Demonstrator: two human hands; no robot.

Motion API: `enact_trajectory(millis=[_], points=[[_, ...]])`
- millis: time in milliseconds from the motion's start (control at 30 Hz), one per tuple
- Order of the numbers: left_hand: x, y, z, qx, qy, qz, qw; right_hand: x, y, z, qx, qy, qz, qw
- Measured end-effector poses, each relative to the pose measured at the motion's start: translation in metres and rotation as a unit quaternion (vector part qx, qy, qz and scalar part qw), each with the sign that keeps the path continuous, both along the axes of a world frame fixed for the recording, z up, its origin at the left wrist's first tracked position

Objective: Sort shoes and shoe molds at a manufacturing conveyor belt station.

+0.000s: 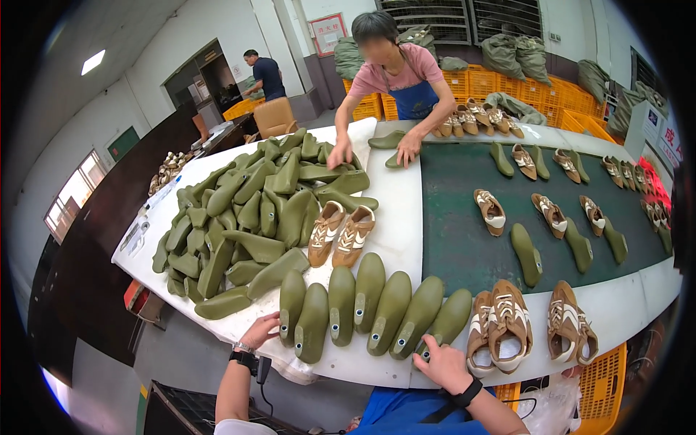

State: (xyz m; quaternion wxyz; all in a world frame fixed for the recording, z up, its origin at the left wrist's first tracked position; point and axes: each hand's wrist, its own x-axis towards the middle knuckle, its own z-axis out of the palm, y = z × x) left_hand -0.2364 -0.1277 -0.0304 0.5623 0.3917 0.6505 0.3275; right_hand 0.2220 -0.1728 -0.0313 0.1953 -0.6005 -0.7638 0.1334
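Observation:
Several green shoe lasts (368,293) stand in a slightly fanned row along the near edge of the white table. At the row's left end, my left hand (259,331) rests its outstretched fingers against the side of the outermost last (291,304). My right hand (444,366) is at the other end, with fingers apart and touching the heel part of the rightmost last (448,319). Neither hand is wrapped round a last. Just behind the row sits a pair of brown and white sneakers (354,235). More brown sneakers (510,322) stand right of my right hand.
A big heap of green lasts (254,196) covers the table's left part. To the right, a dark green belt (464,250) carries sneakers and lasts in rows. Across the table, a co-worker in a blue apron (413,99) handles lasts. Yellow crates (605,391) stand below the near right edge.

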Motion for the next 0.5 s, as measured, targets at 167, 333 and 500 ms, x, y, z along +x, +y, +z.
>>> enact_trajectory(millis=[167,333,500], points=[[0.028,0.039,0.025,0.184,0.323,-0.059,0.926,0.022,-0.013,0.020,-0.041,0.035,0.010,0.999],[0.134,0.074,0.095,0.259,0.376,-0.252,0.854,0.090,-0.042,0.063,0.042,0.103,-0.069,0.991],[0.278,0.045,0.118,0.442,0.310,-0.463,0.703,0.163,-0.061,0.082,0.070,-0.014,-0.202,0.977]])
